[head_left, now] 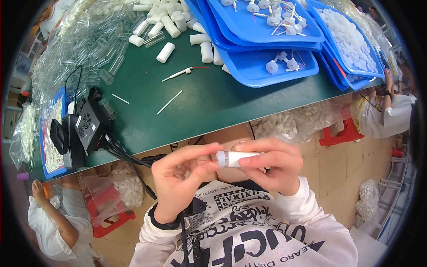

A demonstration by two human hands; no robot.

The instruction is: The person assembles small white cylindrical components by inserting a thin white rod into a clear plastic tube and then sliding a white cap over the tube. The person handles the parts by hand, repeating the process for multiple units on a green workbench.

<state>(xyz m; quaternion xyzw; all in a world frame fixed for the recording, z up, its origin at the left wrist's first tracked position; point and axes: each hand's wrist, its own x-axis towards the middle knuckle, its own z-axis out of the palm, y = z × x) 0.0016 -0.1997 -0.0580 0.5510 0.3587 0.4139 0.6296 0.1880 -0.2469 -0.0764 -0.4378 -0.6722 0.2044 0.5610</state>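
Observation:
Above my lap, my right hand grips a clear tube with a white foam-like cylinder inside it, lying level. At the tube's left end is a round whitish cap. My left hand pinches this cap between thumb and forefinger, and a thin red wire shows beside those fingertips. Its other fingers are partly hidden. On the green table ahead lie a thin white stick with a red wire, two plain white sticks and a loose white cylinder.
A heap of clear tubes covers the table's far left, beside white cylinders. Blue trays of capped sticks and white discs stand at right. A black device with cables sits near the left edge. Other people sit on both sides.

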